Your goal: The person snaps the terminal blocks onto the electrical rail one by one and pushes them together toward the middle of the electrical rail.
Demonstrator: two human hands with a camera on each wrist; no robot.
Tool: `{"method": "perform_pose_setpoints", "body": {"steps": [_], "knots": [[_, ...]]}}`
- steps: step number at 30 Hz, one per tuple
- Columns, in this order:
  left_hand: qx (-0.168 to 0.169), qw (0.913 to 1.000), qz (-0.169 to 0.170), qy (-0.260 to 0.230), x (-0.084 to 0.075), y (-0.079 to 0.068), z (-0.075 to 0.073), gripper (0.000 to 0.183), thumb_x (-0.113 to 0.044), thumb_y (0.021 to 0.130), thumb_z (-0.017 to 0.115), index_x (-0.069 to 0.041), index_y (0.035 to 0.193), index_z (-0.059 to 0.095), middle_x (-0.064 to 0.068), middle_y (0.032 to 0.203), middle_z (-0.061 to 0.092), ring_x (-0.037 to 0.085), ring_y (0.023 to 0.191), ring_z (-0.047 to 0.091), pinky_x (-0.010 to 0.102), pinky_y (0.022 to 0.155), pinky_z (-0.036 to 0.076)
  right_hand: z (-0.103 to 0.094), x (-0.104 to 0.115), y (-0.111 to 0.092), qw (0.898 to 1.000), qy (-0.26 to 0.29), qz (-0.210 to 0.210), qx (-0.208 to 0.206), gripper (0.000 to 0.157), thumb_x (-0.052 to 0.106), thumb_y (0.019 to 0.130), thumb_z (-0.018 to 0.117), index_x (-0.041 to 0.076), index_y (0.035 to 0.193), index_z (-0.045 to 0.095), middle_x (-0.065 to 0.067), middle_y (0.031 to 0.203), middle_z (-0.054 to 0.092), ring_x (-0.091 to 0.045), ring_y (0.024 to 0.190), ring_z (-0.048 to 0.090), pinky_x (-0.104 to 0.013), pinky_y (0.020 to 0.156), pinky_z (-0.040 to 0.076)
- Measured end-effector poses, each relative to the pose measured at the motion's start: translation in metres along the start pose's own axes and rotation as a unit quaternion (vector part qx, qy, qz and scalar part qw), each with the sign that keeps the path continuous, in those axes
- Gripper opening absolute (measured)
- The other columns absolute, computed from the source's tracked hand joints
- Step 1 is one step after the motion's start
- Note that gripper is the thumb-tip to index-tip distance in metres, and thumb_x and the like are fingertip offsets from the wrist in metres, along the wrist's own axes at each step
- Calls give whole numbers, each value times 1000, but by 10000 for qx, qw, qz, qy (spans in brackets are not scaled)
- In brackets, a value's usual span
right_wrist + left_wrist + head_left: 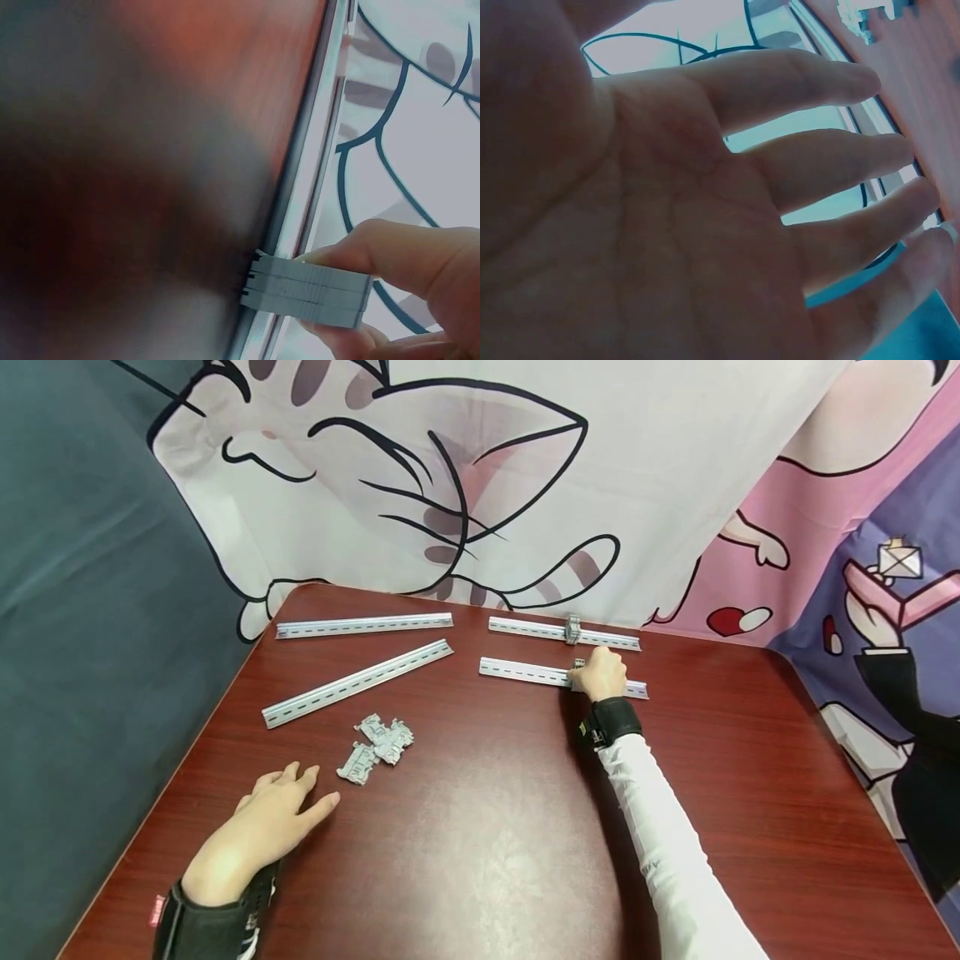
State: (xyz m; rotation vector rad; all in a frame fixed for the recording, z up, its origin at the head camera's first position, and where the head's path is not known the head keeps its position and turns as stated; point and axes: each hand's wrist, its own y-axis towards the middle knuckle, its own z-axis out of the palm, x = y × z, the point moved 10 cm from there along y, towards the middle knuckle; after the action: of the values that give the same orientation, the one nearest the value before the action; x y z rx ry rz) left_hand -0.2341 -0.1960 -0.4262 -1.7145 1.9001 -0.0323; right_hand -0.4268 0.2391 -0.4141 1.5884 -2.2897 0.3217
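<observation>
My right hand (pixel 602 675) pinches a small stack of grey terminal blocks (pixel 307 292) between thumb and fingers. In the right wrist view the stack sits across the slotted metal DIN rail (pixel 304 187), its toothed end at the rail's edge. That front right rail (pixel 521 671) lies on the table, partly covered by my hand in the head view. Palm down and fingers spread, my left hand (pixel 262 818) is low over the table at the left, holding nothing. Several loose grey terminal blocks (pixel 390 743) lie in a pile just beyond its fingertips.
Behind the front right rail lies another DIN rail (pixel 525 628) with a grey terminal block (pixel 573 630) standing on it. Two more rails, one straight (pixel 364 626) and one slanted (pixel 357 683), lie at the left. A cat-print curtain (pixel 525 460) hangs at the table's back edge.
</observation>
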Motion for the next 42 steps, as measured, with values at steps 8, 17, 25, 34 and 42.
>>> {"method": "perform_pose_setpoints", "body": {"steps": [8,17,25,34,42], "knots": [[172,9997,-138,-54,9,-6,13,71,-43,97,49,15,138,40,45,140,32,62,127,32,72,93,33,5,8,19,10000,3,41,28,32,27,75,74,-2,86,64,-29,108,66,-47,100,63,-54,82,53],[134,9996,-190,-152,13,-13,17,70,-42,97,49,14,138,40,44,139,35,62,126,36,72,91,34,4,13,35,10000,35,-52,77,46,27,73,76,-7,104,66,-30,113,65,-46,105,60,-52,87,51],[34,9995,-225,-201,16,-18,17,69,-41,97,49,14,138,40,44,139,36,62,126,35,73,91,33,4,20,42,9993,-88,-358,4,46,24,73,77,-8,103,68,-30,107,66,-43,99,63,-50,84,53],[193,9990,-298,-265,15,-19,17,71,-42,97,50,15,137,40,44,139,36,61,126,34,73,94,32,3,20,47,9995,5,-313,48,46,24,74,76,-8,107,66,-31,111,65,-43,102,63,-51,84,53],[-257,9973,683,-47,-18,3,-14,59,-33,95,55,14,131,49,37,132,50,52,123,47,64,96,39,-1,15,35,9991,-109,-377,-183,42,37,81,71,-4,86,64,-29,99,68,-44,93,65,-54,74,53]]}}
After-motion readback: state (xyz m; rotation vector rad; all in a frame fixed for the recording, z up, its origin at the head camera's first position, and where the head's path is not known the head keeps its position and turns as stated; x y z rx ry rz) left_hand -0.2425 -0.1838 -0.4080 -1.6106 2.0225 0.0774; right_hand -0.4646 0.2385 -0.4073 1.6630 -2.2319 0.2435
